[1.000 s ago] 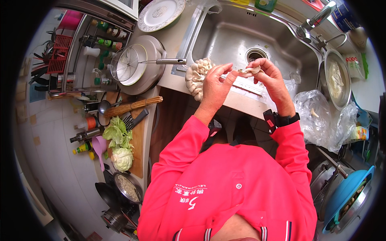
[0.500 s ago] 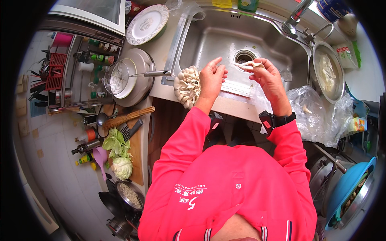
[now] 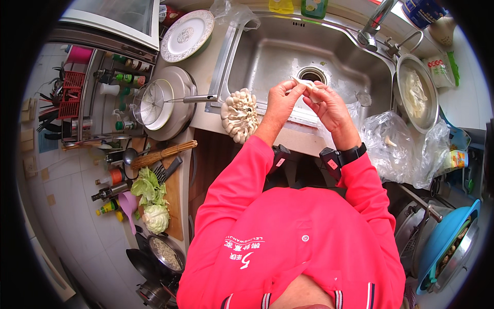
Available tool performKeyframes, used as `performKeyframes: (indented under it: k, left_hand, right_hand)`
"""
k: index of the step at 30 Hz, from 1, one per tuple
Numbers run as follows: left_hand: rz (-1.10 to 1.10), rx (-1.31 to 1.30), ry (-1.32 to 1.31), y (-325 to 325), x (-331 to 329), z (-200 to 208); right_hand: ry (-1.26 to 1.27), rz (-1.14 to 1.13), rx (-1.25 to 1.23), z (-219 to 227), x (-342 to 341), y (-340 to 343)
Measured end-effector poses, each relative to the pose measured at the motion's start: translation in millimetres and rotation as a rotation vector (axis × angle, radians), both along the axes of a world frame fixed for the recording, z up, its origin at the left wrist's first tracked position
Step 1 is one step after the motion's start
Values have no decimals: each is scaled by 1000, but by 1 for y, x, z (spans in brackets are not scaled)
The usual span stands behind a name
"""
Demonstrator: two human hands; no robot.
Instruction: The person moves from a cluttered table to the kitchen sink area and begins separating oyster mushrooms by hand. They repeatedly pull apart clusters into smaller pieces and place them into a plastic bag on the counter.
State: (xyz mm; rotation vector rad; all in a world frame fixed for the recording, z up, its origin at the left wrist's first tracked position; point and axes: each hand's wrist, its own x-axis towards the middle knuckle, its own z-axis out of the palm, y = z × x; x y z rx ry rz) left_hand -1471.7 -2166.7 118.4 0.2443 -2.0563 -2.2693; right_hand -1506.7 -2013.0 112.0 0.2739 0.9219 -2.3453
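Over the front of the sink point(image 3: 267, 49), both hands pinch a pale piece of oyster mushroom point(image 3: 302, 81). My left hand point(image 3: 280, 103) grips one side of it with thumb and fingers. My right hand point(image 3: 332, 109) has the other side between its fingertips, which partly cover the piece. A big cluster of oyster mushrooms point(image 3: 240, 116) sits on the counter edge, left of my left hand. Right of my right hand lies a crumpled clear plastic bag point(image 3: 383, 149) with a small mushroom scrap on it.
A metal bowl point(image 3: 432, 110) stands right of the sink, under the faucet point(image 3: 366, 38) side. On the left are a patterned plate point(image 3: 188, 35), a wire strainer point(image 3: 150, 100) and stacked dishes. Cabbage point(image 3: 156, 219) lies on a wooden board. A blue basin point(image 3: 429, 252) is at lower right.
My left hand has moved right to meet my right hand and taken hold of the mushroom piece. The right hand has come slightly left and down. The large cluster has stayed in place.
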Motion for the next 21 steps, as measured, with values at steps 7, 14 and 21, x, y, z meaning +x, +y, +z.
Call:
performKeyframes:
  k: [7, 14, 21]
  left_hand:
    - [32, 83, -208, -7, 4, -3]
    - [36, 359, -356, -18, 5, -9]
    - [1, 199, -345, -18, 7, -4]
  right_hand:
    - [164, -1, 350, 11, 5, -12]
    - [157, -19, 344, 13, 5, -15]
    - [121, -19, 311, 5, 6, -16]
